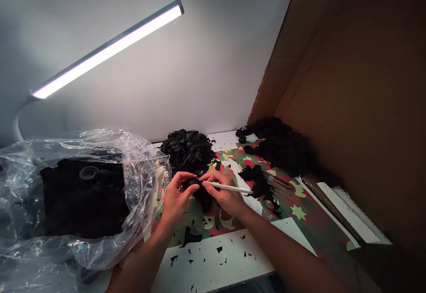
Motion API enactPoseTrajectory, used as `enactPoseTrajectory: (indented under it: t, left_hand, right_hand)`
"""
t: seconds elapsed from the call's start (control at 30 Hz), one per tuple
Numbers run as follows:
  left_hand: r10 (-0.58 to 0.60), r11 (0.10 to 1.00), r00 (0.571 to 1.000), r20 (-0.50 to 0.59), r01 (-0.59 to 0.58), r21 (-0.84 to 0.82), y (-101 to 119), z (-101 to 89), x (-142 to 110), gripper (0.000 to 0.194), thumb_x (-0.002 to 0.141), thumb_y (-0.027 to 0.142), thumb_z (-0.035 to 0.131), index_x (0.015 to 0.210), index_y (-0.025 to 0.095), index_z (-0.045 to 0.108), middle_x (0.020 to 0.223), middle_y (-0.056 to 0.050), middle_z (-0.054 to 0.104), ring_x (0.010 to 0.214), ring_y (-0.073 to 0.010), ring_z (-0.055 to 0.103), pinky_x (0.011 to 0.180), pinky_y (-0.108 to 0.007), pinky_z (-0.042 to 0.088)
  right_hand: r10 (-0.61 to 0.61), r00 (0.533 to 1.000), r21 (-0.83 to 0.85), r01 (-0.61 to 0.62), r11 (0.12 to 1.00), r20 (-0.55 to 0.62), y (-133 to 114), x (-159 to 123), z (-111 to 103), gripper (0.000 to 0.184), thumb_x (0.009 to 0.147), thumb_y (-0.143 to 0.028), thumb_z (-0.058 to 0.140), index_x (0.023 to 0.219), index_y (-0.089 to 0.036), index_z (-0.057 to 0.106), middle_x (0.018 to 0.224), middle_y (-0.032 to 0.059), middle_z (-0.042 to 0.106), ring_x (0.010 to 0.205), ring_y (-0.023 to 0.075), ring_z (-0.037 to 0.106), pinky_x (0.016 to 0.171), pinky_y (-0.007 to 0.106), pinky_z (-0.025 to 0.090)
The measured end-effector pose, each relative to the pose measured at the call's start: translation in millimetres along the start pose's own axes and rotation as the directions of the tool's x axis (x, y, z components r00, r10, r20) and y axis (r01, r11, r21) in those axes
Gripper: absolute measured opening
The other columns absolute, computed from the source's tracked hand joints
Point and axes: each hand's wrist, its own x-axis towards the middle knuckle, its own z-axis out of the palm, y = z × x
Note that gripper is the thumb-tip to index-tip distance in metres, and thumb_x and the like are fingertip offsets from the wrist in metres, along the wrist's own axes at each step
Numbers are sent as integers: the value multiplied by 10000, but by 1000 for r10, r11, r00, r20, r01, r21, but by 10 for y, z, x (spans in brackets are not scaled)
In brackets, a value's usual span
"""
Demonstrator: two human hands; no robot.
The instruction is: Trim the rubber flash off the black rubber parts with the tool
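My left hand [179,193] is closed on a soft black piece [203,201], pinching its upper edge between thumb and fingers. Close beside it, my right hand [228,195] grips a slim white pen-like tool [234,188]. The tool's tip meets the black piece near my left thumb; its exact contact is too small to make out. Under both hands lies a patterned sheet [229,226] in green, red and yellow. Right of my right hand sits a tangled black tuft [258,175], with metal tweezers [278,180] beside it.
A heap of black scraps [186,149] rises behind my hands. On the left, a clear plastic bag [138,191] holds black material. More dark tufts [282,149] lie by the cardboard wall [359,107]. A lit lamp [109,49] hangs above. Black bits dot the white table [229,271].
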Motion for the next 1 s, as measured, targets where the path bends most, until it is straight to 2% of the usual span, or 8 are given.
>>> enactPoseTrajectory:
  t: [0.07,0.17,0.27,0.4,0.5,0.73,0.87,1.0]
  left_hand:
    - [79,982,997,-22,-74,173,59,-32,-1,238,803,309,754,1031,239,747,1079,-68,758,1040,-256,657,947,-383,454]
    - [110,970,994,-9,-106,218,121,-46,-10,249,848,336,704,1080,259,754,1119,-64,755,1080,-265,648,960,-385,443]
    - [107,980,994,27,-110,168,141,-11,-27,256,863,351,694,1094,261,757,1129,-63,753,1028,-256,665,895,-357,473]
    - [212,953,976,47,-217,209,153,37,-16,236,858,309,701,1078,278,779,1083,-63,752,992,-249,667,861,-346,493]
    - [261,909,949,177,-303,285,146,12,41,366,791,226,747,1148,304,758,1129,-56,746,1052,-259,665,932,-370,486]
    - [149,739,871,467,-412,533,116,-164,136,349,794,118,704,1086,303,751,983,-35,765,914,-253,693,822,-333,475]
    - [123,708,869,480,-415,571,180,-172,130,327,827,137,668,1089,314,751,924,-17,756,874,-244,680,791,-317,446]
    - [135,827,905,403,-327,457,212,-102,98,201,853,212,656,981,302,781,872,-11,771,816,-234,669,741,-301,439]
  right_hand:
    - [-10,1000,39,10,999,1,-3,14,-44,178,937,-256,584,767,-222,543,1052,24,732,928,198,689,804,327,495]
    - [-26,999,67,27,997,-24,-34,39,-95,126,1001,-224,446,934,-226,553,1107,37,705,936,179,691,840,328,493]
    - [-83,995,-156,91,984,57,-29,54,-74,198,1038,-217,365,1081,-221,558,1049,50,693,900,189,653,835,342,462]
    - [-159,961,-522,257,813,226,62,62,14,149,1021,-214,453,920,-189,560,959,67,659,841,216,583,798,359,401]
    - [-174,943,-614,317,723,282,116,76,16,157,998,-145,481,868,-185,559,882,42,639,764,193,551,783,346,372]
    - [-194,874,-546,436,716,445,156,113,-87,166,965,-102,549,829,-193,581,803,7,643,749,176,571,796,327,377]
    - [-210,866,-490,439,753,453,173,149,-117,223,955,-86,554,758,-190,566,753,-18,638,717,152,564,759,304,355]
    - [-262,851,-453,475,754,455,132,168,-167,277,958,-96,532,697,-189,527,666,-38,598,638,133,505,727,300,314]
